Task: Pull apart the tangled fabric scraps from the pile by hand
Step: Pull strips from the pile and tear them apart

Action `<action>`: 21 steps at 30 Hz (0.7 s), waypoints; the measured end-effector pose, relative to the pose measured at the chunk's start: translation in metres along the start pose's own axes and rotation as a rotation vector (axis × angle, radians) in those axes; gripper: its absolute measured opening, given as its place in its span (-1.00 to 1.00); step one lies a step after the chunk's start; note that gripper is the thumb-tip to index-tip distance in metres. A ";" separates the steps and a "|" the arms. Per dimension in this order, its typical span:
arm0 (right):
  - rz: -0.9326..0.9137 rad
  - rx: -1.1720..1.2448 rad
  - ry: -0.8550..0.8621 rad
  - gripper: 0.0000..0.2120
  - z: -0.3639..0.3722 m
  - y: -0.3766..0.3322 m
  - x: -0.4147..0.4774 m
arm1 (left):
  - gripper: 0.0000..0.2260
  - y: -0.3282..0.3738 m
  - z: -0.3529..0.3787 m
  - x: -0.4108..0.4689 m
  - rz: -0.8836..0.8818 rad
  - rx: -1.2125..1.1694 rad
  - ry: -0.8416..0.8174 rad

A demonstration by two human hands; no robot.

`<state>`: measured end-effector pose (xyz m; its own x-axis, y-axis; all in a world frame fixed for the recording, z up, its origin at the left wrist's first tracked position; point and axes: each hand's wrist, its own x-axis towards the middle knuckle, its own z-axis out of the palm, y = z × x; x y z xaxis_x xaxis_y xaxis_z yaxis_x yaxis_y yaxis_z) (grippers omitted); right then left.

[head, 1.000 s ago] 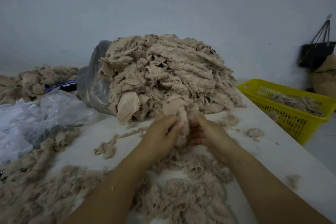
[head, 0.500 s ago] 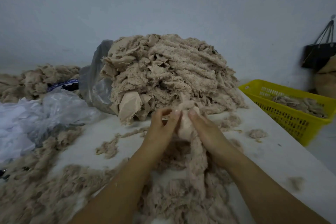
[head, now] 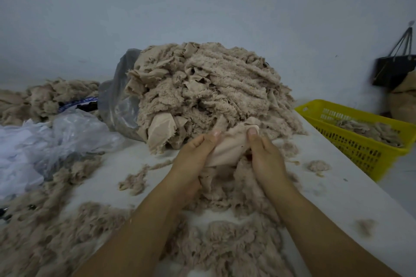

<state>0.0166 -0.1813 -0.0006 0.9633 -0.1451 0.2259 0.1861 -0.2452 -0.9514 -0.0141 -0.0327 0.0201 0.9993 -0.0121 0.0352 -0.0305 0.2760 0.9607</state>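
Both hands hold one beige fabric scrap [head: 229, 146] just in front of the big pile [head: 209, 94] on the table [head: 337, 189]. The left hand [head: 193, 155] pinches its left edge, thumb on top; the right hand [head: 263, 153] pinches its right edge. The scrap spans left to right between them, its lower end trailing into the loose fluff [head: 227, 186] below. Pulling it apart likely means drawing the hands sideways, away from each other.

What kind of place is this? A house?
Probably a small workshop for sorting cloth. A big pile of scraps sits on a white table, a yellow basket holds more, and the left hand and right hand pinch one scrap.
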 end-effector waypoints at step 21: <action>0.150 0.467 0.020 -0.76 0.002 0.002 0.010 | -0.59 -0.026 -0.005 0.005 0.110 0.672 -0.222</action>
<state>0.0266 -0.1812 -0.0006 0.9830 -0.1657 0.0791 0.1173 0.2352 -0.9648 -0.0085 -0.0353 -0.0055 0.9641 -0.2328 0.1280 -0.2084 -0.3638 0.9079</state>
